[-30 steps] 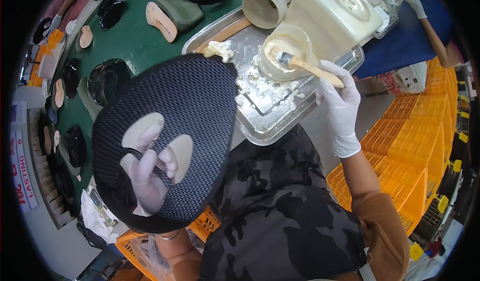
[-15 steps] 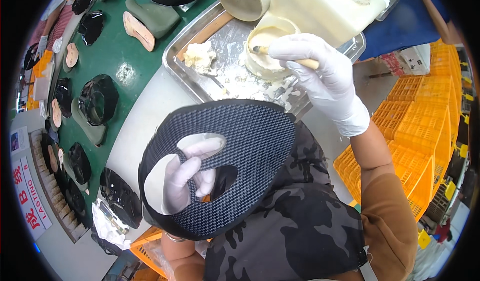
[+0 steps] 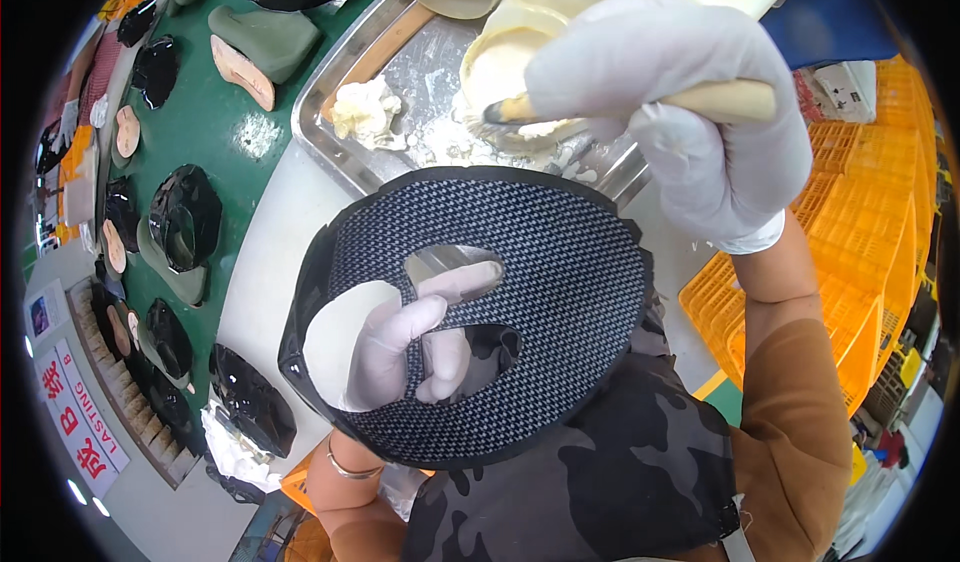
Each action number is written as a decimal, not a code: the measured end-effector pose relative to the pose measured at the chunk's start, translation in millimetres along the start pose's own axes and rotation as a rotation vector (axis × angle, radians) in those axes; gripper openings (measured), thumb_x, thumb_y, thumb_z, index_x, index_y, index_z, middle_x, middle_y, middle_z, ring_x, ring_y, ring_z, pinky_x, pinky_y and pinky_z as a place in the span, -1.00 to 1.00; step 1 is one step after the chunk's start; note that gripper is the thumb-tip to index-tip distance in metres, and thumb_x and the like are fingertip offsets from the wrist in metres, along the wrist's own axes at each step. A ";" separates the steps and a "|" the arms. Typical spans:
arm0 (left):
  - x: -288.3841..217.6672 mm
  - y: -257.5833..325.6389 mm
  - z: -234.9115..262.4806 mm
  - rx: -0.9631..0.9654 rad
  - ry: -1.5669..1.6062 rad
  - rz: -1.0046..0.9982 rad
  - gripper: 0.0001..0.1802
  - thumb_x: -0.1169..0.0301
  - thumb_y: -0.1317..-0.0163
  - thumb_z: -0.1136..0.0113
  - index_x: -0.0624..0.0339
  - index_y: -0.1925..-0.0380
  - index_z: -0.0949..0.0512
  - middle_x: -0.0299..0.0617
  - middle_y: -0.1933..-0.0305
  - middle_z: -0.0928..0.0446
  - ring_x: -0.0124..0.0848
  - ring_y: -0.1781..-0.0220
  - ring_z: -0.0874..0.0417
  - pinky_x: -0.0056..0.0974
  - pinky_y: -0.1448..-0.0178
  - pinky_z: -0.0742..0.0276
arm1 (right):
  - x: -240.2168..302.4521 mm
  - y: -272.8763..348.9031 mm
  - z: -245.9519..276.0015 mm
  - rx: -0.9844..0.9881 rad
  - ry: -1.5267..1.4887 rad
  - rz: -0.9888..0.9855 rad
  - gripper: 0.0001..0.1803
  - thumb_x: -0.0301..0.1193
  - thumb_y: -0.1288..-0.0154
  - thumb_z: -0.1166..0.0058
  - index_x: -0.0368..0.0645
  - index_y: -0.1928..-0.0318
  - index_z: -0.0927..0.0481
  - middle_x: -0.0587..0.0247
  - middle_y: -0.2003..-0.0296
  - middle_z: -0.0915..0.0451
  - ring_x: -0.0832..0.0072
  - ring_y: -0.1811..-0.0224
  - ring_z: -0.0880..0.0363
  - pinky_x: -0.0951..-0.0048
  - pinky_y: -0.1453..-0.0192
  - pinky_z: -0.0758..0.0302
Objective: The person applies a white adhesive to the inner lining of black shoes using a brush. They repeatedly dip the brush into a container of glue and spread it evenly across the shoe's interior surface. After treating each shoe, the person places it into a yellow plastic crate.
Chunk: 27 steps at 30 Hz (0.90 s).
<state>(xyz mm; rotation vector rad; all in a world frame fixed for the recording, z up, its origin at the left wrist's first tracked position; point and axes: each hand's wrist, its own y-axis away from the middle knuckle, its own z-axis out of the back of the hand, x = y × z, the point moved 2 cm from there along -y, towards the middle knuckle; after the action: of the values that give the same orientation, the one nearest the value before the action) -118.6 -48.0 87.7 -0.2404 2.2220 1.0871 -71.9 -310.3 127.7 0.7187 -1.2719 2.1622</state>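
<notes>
Over the metal tray (image 3: 308,122): my right hand (image 3: 690,152), curled round one wooden-handled brush (image 3: 725,101), tip at the paste pot's (image 3: 520,22) rim, apparently drawn out. Before my apron (image 3: 560,497): my left hand (image 3: 380,357), gripping one dark woven upper (image 3: 570,282) through its openings, shifted rightward, nearer the brush.

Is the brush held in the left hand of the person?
No, the right hand grips the brush by its wooden handle, while the left hand holds the patterned piece.
</notes>
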 end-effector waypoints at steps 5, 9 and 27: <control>4.1 -6.7 -5.0 0.112 0.040 0.063 -0.43 0.22 -0.31 0.46 0.49 -0.14 -0.20 -0.30 0.87 -0.22 -0.56 0.82 -0.17 -0.53 0.60 -0.16 | 0.4 -27.5 -2.3 0.218 0.235 0.152 -0.79 -0.52 -0.15 0.05 -0.30 0.17 -0.46 0.01 0.27 -0.56 0.42 0.32 -0.56 0.48 0.23 -0.48; 15.1 -15.7 -22.8 -0.414 0.163 0.090 -0.51 0.29 -0.33 0.37 0.60 0.05 -0.30 -0.34 0.88 -0.23 -0.56 0.82 -0.22 -0.56 0.59 -0.21 | 14.4 -23.4 -17.9 0.211 0.469 0.169 -0.77 -0.48 -0.10 -0.02 -0.26 0.19 -0.48 0.09 0.30 -0.56 0.42 0.33 -0.56 0.47 0.25 -0.47; 6.9 -2.4 -16.5 -0.036 -0.021 -0.050 -0.48 0.29 -0.29 0.41 0.44 -0.14 -0.21 -0.34 0.88 -0.18 -0.58 0.85 -0.16 -0.53 0.69 -0.07 | 6.9 -13.1 -15.3 -0.079 -0.274 0.231 -0.76 -0.65 0.04 -0.09 -0.45 0.26 -0.50 -0.11 0.36 -0.56 0.19 0.34 -0.57 0.34 0.26 -0.49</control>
<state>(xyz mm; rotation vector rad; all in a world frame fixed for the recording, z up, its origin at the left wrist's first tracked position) -130.6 -61.3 89.3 -0.2963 2.1680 1.0984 -70.8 -290.0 134.0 0.8978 -1.6428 2.2346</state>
